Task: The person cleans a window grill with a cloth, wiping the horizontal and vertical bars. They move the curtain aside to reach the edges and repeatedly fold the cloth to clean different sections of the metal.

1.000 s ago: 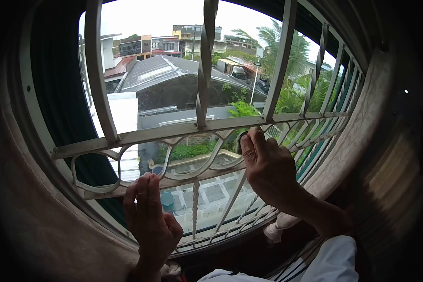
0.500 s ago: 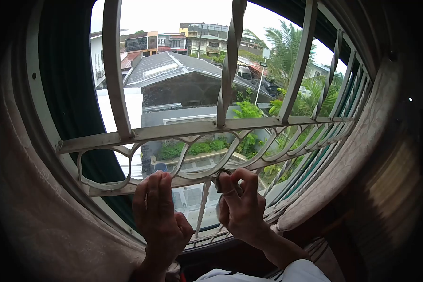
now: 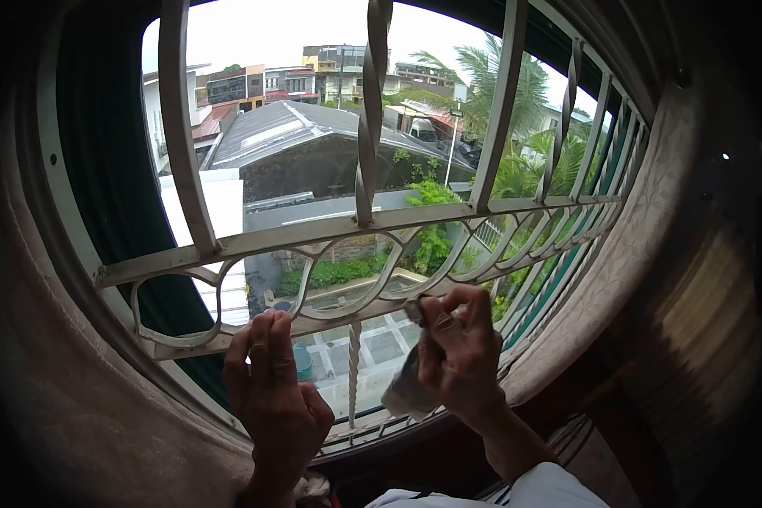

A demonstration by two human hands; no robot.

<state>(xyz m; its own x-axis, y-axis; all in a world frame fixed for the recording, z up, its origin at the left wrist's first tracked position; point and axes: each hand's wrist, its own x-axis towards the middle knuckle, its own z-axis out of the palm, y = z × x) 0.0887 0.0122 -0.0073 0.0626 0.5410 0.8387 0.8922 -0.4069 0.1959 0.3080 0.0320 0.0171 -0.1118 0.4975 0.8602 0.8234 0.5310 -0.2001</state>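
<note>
A white metal window grille with straight and twisted bars fills the view. My left hand rests with its fingertips on the grille's lower horizontal bar, fingers together, holding nothing. My right hand pinches a small grey cloth and presses it against the same lower bar, just right of a twisted upright. The cloth hangs down below the fingers.
A patterned beige curtain hangs along the right side of the window and another at the left. Beyond the bars are rooftops, palm trees and a tiled yard below. A white sleeve shows at the bottom.
My right hand came down from the upper horizontal bar to the lower one with the cloth, then shifted slightly right. My left hand stayed on the lower bar.
</note>
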